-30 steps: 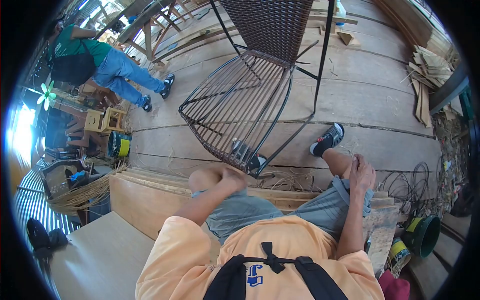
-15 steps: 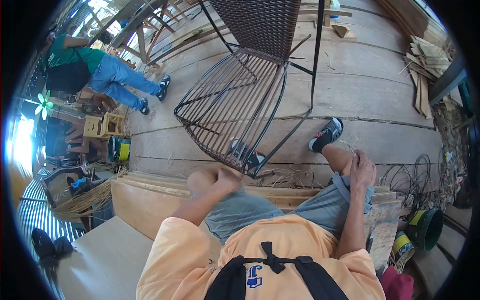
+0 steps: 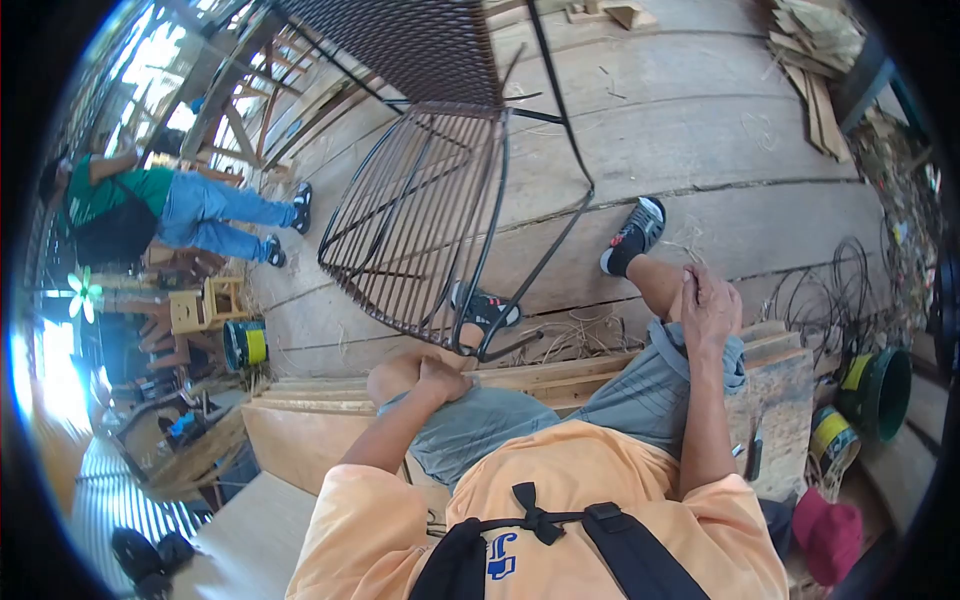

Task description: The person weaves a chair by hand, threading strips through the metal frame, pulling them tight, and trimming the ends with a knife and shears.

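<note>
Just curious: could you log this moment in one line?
left hand: fist on left knee | right hand: on right knee | chair frame: unheld

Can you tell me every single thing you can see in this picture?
chair frame: one, dark brown, tipped on the floor in front of the knees
plank floor: one, pale wood, under everything
other person: one, green top and blue jeans, far left
stool: one, yellowish wood, left
left bucket: one, green and yellow, beside the stool
right bucket: one, green, far right
wire coils: several, dark, right
wood scraps: one pile, pale, top right
cap: one, red, bottom right
shoes: two, black, on the floor
left hand: one, curled, on the left knee
right hand: one, flat, on the right knee
</note>
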`<action>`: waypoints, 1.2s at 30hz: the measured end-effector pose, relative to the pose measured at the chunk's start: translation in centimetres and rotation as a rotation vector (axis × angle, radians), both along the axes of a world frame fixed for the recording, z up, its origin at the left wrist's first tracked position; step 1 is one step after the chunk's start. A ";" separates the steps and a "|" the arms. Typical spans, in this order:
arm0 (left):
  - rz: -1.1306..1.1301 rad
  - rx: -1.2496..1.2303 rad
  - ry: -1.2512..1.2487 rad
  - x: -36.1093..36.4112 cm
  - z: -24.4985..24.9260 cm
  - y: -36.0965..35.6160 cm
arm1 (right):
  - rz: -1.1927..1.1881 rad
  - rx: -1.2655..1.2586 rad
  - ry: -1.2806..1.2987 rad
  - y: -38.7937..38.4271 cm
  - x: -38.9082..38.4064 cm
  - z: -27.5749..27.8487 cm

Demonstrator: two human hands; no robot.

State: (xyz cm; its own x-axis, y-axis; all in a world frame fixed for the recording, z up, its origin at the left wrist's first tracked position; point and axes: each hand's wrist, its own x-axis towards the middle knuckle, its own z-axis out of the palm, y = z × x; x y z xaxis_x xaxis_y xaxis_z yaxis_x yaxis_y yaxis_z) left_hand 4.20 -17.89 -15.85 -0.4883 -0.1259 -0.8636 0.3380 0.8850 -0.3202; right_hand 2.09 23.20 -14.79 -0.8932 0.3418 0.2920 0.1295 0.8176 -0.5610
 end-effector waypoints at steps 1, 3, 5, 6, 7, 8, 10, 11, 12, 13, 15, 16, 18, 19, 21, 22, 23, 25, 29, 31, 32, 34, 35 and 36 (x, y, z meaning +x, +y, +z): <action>-0.016 -0.038 -0.038 0.1 0.1 0.0 | -0.005 -0.022 0.025 0.1 0.0 -0.2; 0.006 -0.074 -0.095 0.1 0.9 0.6 | -0.017 -0.067 0.078 0.4 0.2 -0.5; 0.011 -0.110 -0.111 -0.6 2.3 1.9 | -0.036 -0.102 0.087 0.4 0.2 -0.8; 0.013 -0.086 -0.086 -0.9 3.4 2.8 | -0.032 -0.116 0.095 0.5 -0.1 -0.8; 0.030 -0.057 -0.100 -0.9 4.2 3.4 | -0.036 -0.143 0.092 0.6 -0.2 -0.7; 0.048 -0.024 -0.112 -1.0 4.8 4.2 | -0.037 -0.166 0.091 0.9 -0.4 -0.5; 0.012 0.068 -0.109 -0.1 6.1 5.7 | -0.032 -0.192 0.104 1.1 -0.3 -0.2; -0.050 0.129 -0.091 0.4 6.7 6.6 | -0.033 -0.193 0.120 1.3 -0.6 -0.1; -0.122 0.194 -0.094 1.2 6.8 7.1 | -0.050 -0.190 0.120 1.6 -0.4 -0.2; -0.187 0.206 -0.108 1.6 5.7 6.5 | -0.042 -0.233 0.158 1.6 -0.1 0.0; -0.184 0.257 0.023 2.0 1.9 3.2 | -0.054 -0.379 0.159 1.7 0.0 0.1; -0.101 0.271 0.173 2.1 0.8 1.1 | -0.071 -0.505 0.132 2.0 0.3 -0.2; -0.190 0.092 0.100 0.2 -0.2 -0.6 | -0.048 -1.041 0.235 4.4 1.2 -0.7; -0.214 0.037 0.088 -0.2 0.0 -1.5 | -0.108 -1.275 0.302 6.0 2.0 -0.7; -0.238 0.018 0.072 0.0 0.5 -2.3 | -0.304 -1.356 0.336 9.6 4.7 -0.5; -0.240 0.026 0.073 0.3 0.5 -2.5 | -0.432 -1.201 0.297 11.3 6.4 -0.5; -0.241 0.039 0.076 0.6 0.6 -2.7 | -0.497 -1.110 0.269 12.3 8.3 -0.4; -0.220 0.113 0.108 1.0 1.1 -2.0 | -0.546 -0.925 0.149 14.8 12.9 -1.7; -0.127 0.353 0.204 2.4 6.7 3.1 | -0.556 -0.358 -0.410 14.2 22.7 -5.1; -0.135 0.415 0.116 2.7 8.6 5.8 | -0.566 -0.045 -0.548 10.8 25.7 -4.4; -0.146 0.432 0.077 2.4 9.2 6.3 | -0.626 -0.168 -0.580 9.8 27.3 -5.4; -0.088 0.495 0.032 0.7 10.7 7.2 | -0.566 -0.070 -0.668 6.8 29.6 -6.5; -0.017 0.767 0.140 -0.2 11.0 7.1 | -0.597 0.084 -0.632 5.4 31.7 -8.2; 0.041 1.044 0.255 -0.8 11.0 7.1 | -0.530 -0.021 -0.923 4.6 31.5 -7.2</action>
